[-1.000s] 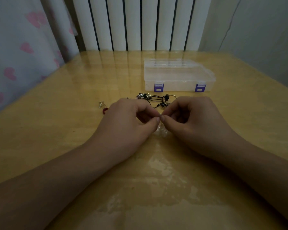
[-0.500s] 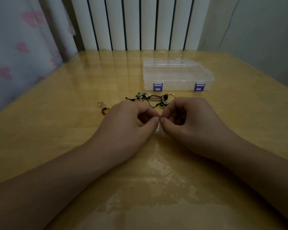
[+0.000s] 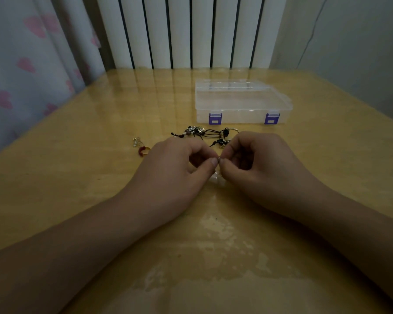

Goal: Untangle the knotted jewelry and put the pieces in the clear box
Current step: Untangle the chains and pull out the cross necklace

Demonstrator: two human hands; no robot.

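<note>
Both hands meet at the fingertips over the glossy yellow wooden worktop. The left hand and the right hand each have a pinching grip, thumb against forefinger, on something too small to make out. Just beyond the grip lies the knotted jewelry of black cord and silver charms. Farther beyond stands the closed clear plastic box with purple latches. Left of the grip lies a reddish-brown ring.

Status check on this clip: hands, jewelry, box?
Left hand and right hand both pinching a tiny piece, fingertips meeting. Knotted jewelry on table beyond the hands. Clear box shut, both purple latches down. Nothing blocking.
</note>
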